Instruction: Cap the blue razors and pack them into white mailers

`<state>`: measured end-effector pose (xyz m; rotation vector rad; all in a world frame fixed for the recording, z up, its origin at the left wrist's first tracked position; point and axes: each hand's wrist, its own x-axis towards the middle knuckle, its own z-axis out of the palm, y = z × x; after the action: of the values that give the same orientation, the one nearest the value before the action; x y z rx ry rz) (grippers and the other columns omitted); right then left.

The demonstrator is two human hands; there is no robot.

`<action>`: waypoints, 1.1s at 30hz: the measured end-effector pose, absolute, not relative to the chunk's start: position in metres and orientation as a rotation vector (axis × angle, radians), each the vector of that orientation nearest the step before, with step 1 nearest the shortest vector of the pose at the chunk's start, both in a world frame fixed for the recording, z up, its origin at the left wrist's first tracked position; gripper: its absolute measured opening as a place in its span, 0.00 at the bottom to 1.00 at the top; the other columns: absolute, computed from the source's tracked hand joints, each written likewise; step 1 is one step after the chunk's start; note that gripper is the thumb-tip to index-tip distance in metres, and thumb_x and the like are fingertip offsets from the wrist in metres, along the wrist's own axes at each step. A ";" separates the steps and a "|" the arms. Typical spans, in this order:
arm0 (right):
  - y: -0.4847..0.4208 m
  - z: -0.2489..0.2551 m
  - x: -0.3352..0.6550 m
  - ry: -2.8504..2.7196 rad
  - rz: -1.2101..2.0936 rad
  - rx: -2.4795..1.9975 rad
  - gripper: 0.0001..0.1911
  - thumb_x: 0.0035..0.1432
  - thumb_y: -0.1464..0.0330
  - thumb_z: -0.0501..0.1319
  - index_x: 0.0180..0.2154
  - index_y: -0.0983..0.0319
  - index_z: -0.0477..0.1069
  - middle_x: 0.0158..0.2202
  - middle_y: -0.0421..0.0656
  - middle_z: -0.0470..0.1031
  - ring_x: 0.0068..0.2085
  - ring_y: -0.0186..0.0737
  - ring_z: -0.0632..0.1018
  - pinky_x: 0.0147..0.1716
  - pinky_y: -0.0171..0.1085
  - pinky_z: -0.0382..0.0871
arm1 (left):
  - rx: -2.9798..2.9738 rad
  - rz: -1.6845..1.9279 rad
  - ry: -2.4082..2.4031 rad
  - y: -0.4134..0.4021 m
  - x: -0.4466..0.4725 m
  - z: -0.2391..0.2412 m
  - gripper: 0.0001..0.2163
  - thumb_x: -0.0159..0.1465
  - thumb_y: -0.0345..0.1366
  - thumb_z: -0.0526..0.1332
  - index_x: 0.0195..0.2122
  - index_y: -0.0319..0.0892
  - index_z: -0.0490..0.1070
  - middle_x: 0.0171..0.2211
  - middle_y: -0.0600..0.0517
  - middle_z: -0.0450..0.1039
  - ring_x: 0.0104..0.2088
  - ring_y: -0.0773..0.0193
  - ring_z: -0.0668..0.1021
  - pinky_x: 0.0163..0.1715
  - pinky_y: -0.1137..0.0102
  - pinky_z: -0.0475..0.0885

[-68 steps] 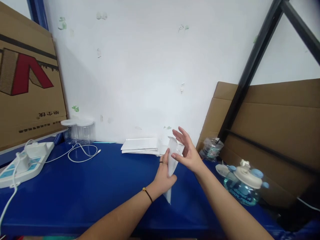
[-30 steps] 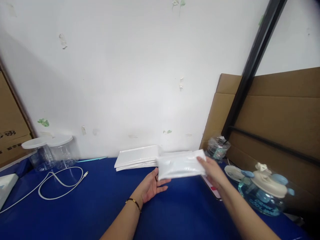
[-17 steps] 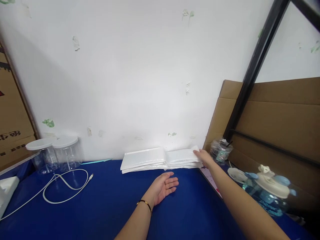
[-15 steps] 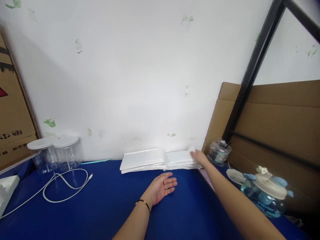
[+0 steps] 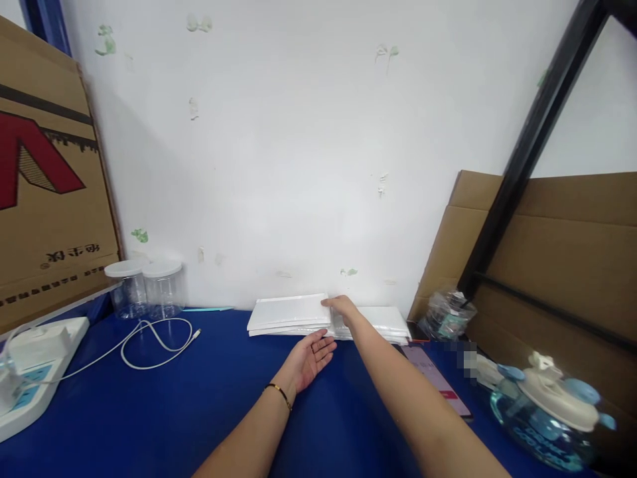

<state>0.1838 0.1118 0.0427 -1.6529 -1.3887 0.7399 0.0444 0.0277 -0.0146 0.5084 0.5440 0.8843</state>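
Note:
Two low stacks of flat, shiny white packets lie side by side against the wall: a left stack (image 5: 288, 314) and a right stack (image 5: 385, 320). My right hand (image 5: 344, 309) reaches across to the inner right edge of the left stack. Its thumb lies on the top packet there, with the fingers curled at the edge and partly hidden. My left hand (image 5: 311, 358), wearing a thin bracelet at the wrist, is just in front of the left stack. It is open, palm turned up and sideways, holding nothing; its fingertips come close to the stack's front edge.
On the left are a white power strip (image 5: 47, 372), a white cable (image 5: 159, 366) and two clear jars (image 5: 166, 292) with white lids. To the right lie a phone (image 5: 435, 378), a plastic-wrapped item (image 5: 450, 315) and a blue water bottle (image 5: 547, 418). Cardboard (image 5: 572, 259) stands behind a black post.
My right hand has moved left, from the outer end of the right stack to the left stack's inner edge. My left hand has come slightly nearer the stacks. The view has shifted, uncovering the phone.

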 end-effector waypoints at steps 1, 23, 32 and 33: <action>0.112 0.044 0.183 -1.375 0.750 -1.624 0.08 0.39 0.67 0.63 0.21 0.64 0.66 0.18 0.38 0.67 0.24 0.36 0.69 0.24 0.33 0.59 | 0.499 0.897 0.536 0.029 0.044 -0.015 0.17 0.56 0.36 0.62 0.47 0.40 0.67 0.46 0.44 0.72 0.45 0.60 0.76 0.42 0.70 0.70; -0.025 -0.010 0.216 -0.265 1.610 -0.565 0.10 0.54 0.63 0.57 0.37 0.61 0.69 0.35 0.44 0.78 0.37 0.42 0.78 0.38 0.41 0.73 | 0.561 1.632 0.413 -0.005 0.075 0.066 0.23 0.55 0.38 0.63 0.52 0.49 0.61 0.37 0.53 0.73 0.45 0.61 0.74 0.47 0.66 0.67; -0.019 -0.011 0.233 -0.190 1.544 -0.680 0.12 0.59 0.68 0.49 0.29 0.61 0.69 0.27 0.42 0.77 0.34 0.39 0.79 0.34 0.39 0.74 | 1.007 1.712 0.623 -0.028 0.118 0.096 0.28 0.52 0.38 0.67 0.54 0.49 0.59 0.43 0.51 0.71 0.48 0.61 0.72 0.50 0.67 0.63; -0.019 -0.010 0.233 -0.169 1.557 -0.696 0.12 0.59 0.68 0.49 0.29 0.62 0.69 0.25 0.42 0.77 0.33 0.39 0.79 0.33 0.38 0.74 | 1.016 1.716 0.620 -0.028 0.120 0.099 0.29 0.52 0.38 0.67 0.54 0.49 0.59 0.44 0.51 0.71 0.48 0.61 0.72 0.50 0.66 0.63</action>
<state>0.2332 -0.0185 -0.0104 -0.6957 -0.1694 1.5572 0.1195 -0.0283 0.0995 1.0163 0.6202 1.7158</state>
